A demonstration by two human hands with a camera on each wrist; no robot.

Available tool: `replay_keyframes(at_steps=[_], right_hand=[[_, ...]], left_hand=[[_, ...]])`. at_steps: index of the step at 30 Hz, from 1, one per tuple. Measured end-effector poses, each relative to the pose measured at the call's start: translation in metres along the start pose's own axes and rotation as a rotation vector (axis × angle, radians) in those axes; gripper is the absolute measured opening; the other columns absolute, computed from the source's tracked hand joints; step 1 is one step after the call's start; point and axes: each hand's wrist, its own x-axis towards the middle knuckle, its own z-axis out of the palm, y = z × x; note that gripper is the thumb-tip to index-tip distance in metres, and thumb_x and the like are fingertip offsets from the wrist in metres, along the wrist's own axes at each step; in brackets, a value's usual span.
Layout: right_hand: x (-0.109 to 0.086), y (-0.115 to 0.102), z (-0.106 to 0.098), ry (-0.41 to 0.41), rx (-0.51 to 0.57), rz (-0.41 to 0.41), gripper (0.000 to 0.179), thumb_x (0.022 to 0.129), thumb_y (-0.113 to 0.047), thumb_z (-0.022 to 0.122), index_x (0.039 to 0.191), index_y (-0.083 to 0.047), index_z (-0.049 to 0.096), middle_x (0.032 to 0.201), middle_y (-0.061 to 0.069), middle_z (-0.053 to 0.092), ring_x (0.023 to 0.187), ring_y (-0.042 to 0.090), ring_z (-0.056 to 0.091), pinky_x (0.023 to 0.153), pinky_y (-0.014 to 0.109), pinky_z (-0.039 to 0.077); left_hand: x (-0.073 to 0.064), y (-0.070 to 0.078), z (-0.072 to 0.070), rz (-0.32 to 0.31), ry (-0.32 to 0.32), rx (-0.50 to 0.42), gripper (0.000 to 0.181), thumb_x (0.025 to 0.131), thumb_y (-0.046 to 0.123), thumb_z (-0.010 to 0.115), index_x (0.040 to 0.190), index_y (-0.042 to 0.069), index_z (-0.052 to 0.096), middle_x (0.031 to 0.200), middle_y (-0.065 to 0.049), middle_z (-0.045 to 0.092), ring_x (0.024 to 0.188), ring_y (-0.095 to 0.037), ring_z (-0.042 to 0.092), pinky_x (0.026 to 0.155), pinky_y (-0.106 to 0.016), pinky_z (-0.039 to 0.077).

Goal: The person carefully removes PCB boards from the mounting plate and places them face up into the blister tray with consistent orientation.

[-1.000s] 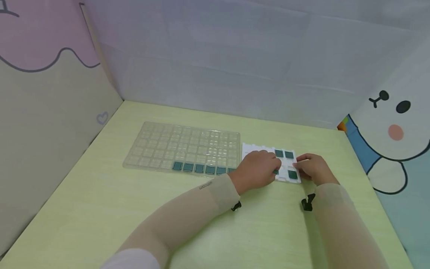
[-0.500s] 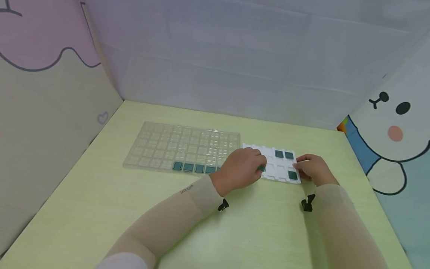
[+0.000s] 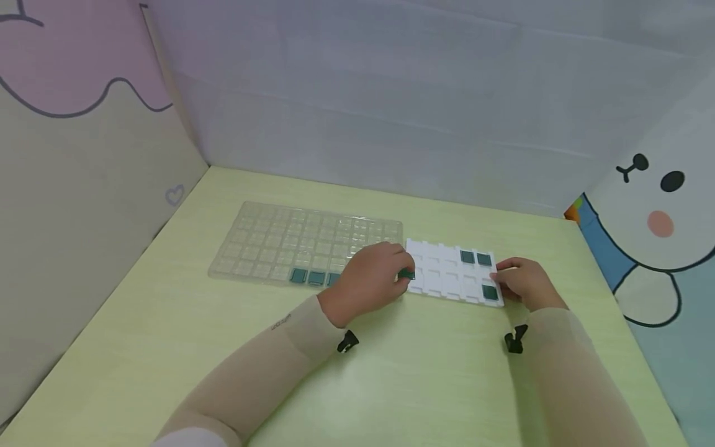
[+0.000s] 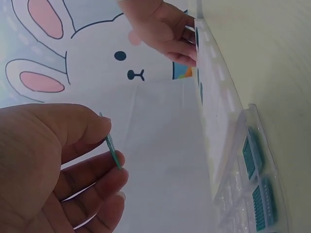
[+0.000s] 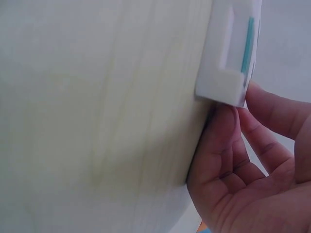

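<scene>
My left hand (image 3: pixel 368 282) pinches a thin square green chip (image 3: pixel 406 274) between thumb and fingertips. In the left wrist view the chip (image 4: pixel 113 153) stands edge-on, clear of both trays. Below and right of that hand lies a white compartment tray (image 3: pixel 441 268), with two chips (image 3: pixel 467 257) at its far right and one chip (image 3: pixel 490 292) at its near right corner. My right hand (image 3: pixel 525 282) holds the tray's right end, its thumb at the upper edge and curled fingers against the end, as the right wrist view shows.
A larger clear plastic tray (image 3: pixel 262 242) lies left of the white one, end to end. Green chips (image 3: pixel 298 275) sit in its front row, some hidden behind the left hand. A fabric wall (image 3: pixel 391 124) rises behind the table (image 3: pixel 413 372).
My left hand has moved left across the white tray, lifting a chip from its front row and carrying it toward the clear tray. The right hand stays at the tray's end.
</scene>
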Motion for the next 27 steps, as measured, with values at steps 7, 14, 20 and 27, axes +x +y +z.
replay_keyframes(at_steps=[7, 14, 20, 27], right_hand=[[-0.001, 0.001, -0.002, -0.012, -0.007, -0.005, 0.051, 0.102, -0.026, 0.064, 0.145, -0.002, 0.050, 0.131, 0.020, 0.053, 0.098, 0.029, 0.057, 0.082, 0.038, 0.044], [-0.003, 0.000, 0.000, 0.000, -0.006, 0.001, 0.051, 0.102, -0.025, 0.064, 0.145, -0.003, 0.050, 0.132, 0.021, 0.052, 0.100, 0.030, 0.056, 0.082, 0.038, 0.044], [-0.004, 0.001, -0.001, 0.003, -0.023, -0.005, 0.051, 0.102, -0.026, 0.064, 0.145, -0.003, 0.051, 0.132, 0.021, 0.052, 0.099, 0.030, 0.056, 0.083, 0.039, 0.042], [-0.003, 0.001, 0.000, 0.006, -0.008, 0.003, 0.051, 0.102, -0.026, 0.065, 0.145, -0.003, 0.051, 0.132, 0.021, 0.053, 0.099, 0.031, 0.056, 0.083, 0.038, 0.043]], left_hand=[[-0.008, -0.005, -0.004, -0.021, 0.007, 0.002, 0.007, 0.094, 0.018, 0.073, 0.100, 0.019, 0.075, 0.096, 0.010, 0.066, 0.088, -0.009, 0.060, 0.075, -0.025, 0.050], [-0.021, -0.013, -0.010, -0.049, 0.035, -0.008, 0.009, 0.092, 0.014, 0.072, 0.099, 0.018, 0.075, 0.097, 0.009, 0.067, 0.089, -0.012, 0.061, 0.075, -0.027, 0.050], [-0.033, -0.021, -0.016, -0.066, 0.055, -0.015, 0.008, 0.092, 0.013, 0.073, 0.098, 0.018, 0.075, 0.100, 0.007, 0.069, 0.092, -0.014, 0.062, 0.076, -0.028, 0.051], [-0.049, -0.035, -0.021, -0.106, 0.081, -0.023, 0.011, 0.090, 0.009, 0.071, 0.097, 0.016, 0.075, 0.097, 0.007, 0.068, 0.090, -0.014, 0.062, 0.072, -0.028, 0.051]])
